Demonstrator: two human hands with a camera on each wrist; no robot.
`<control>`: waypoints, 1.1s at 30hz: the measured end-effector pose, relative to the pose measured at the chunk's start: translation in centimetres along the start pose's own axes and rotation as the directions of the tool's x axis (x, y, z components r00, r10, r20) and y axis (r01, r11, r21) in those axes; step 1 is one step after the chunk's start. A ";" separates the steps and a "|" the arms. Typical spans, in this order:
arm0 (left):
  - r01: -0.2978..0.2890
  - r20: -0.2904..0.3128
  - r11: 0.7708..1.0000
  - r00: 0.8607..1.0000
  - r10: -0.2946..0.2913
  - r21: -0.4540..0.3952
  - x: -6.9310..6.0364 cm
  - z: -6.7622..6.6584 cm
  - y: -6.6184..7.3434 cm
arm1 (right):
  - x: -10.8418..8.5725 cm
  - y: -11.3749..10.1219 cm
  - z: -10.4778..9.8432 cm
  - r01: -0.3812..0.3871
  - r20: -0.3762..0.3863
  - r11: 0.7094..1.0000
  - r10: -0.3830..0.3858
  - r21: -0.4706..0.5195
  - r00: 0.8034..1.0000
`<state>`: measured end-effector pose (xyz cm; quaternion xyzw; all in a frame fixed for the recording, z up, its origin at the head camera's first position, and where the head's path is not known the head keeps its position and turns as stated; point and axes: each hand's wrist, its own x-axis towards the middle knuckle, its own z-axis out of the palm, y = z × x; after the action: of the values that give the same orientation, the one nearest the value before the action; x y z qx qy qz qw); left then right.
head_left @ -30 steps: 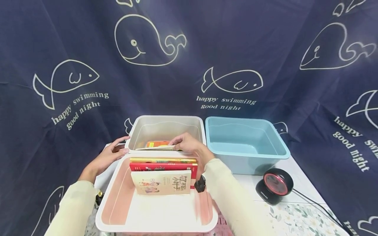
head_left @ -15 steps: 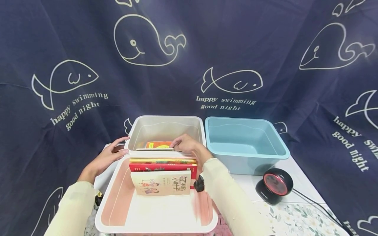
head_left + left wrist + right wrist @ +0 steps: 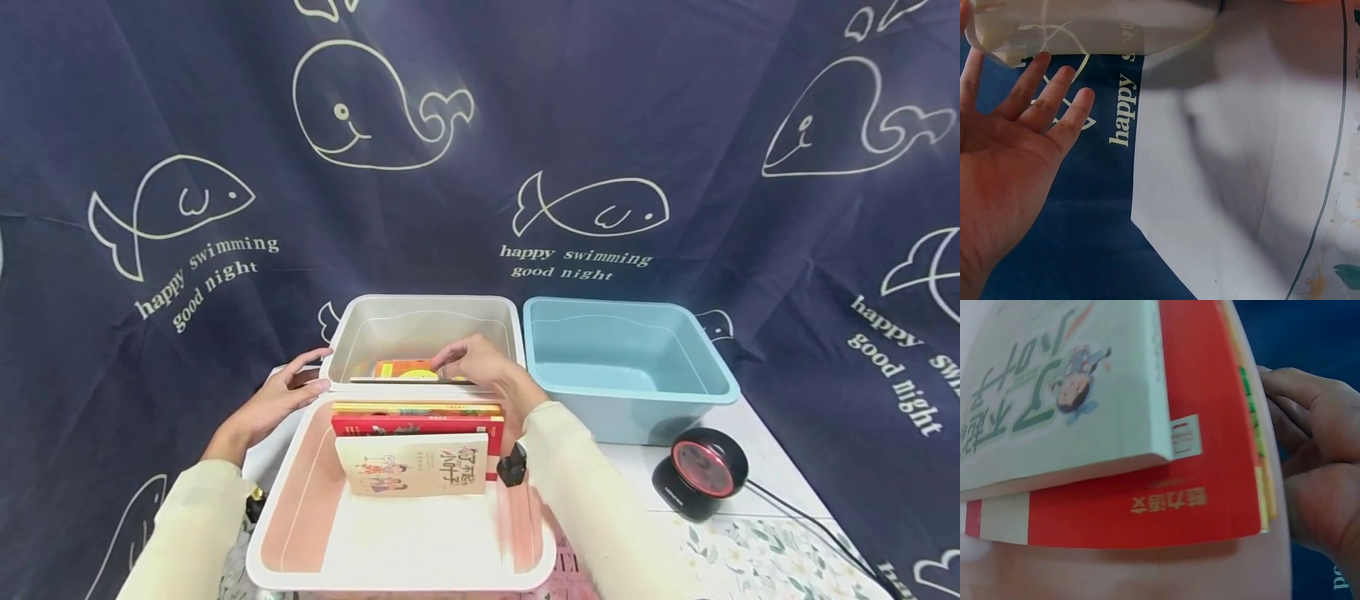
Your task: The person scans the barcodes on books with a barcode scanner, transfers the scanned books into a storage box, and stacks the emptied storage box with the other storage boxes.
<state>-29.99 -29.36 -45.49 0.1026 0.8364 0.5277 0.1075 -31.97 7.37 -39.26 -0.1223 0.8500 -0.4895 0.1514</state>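
Observation:
My left hand [image 3: 288, 396] rests at the left rim of the grey bin [image 3: 427, 302], its fingers spread and straight. In the left wrist view that hand [image 3: 1022, 137] shows its palm, with fingertips by the bin's wall. My right hand [image 3: 476, 364] is inside the grey bin, loosely bent above the thin top edge of an upright book [image 3: 397, 381] along the near wall; it seems to grip nothing. Its fingertips are near an orange book [image 3: 405, 367] behind. In the right wrist view the right hand [image 3: 1322, 425] is partly hidden behind a pink bin's wall.
The pink bin [image 3: 296, 500] stands in front, holding a cream book [image 3: 412, 467], a red book [image 3: 420, 425] and yellow-edged books [image 3: 420, 409]. A blue bin [image 3: 622, 417] stands right. A black round device [image 3: 701, 471] with a cable sits on the table's right side.
The book by the near wall of the grey bin has gone from slightly slanted to level along it. My right hand has let go and lifted slightly. My left hand stays at the rim.

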 end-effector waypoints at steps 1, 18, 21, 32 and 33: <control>0.000 0.001 1.000 1.000 0.000 0.000 0.0 0.0 0.0 | -0.1 -0.2 -0.1 0.013 -0.010 1.000 -0.013 0.000 1.000; -0.006 0.000 1.000 1.000 0.006 0.012 0.0 -0.2 -0.1 | -6.5 -3.3 -4.7 0.216 -0.080 0.971 -0.208 0.101 0.975; -0.006 0.001 1.000 1.000 0.006 0.018 0.1 -0.1 -0.3 | -8.2 -2.9 -4.6 0.243 -0.058 0.962 -0.237 0.124 0.970; 0.000 0.001 1.000 1.000 0.000 0.003 -0.1 0.1 0.0 | -12.5 0.3 -2.4 0.235 0.039 0.967 -0.240 0.096 0.970; -0.003 0.001 1.000 1.000 0.003 0.001 -0.1 0.1 0.1 | -12.7 0.5 -2.1 0.233 0.049 0.967 -0.239 0.098 0.970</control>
<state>-29.82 -29.28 -45.45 0.1040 0.8365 0.5273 0.1071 -21.11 13.83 -36.98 -0.2302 0.8012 -0.5385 0.1231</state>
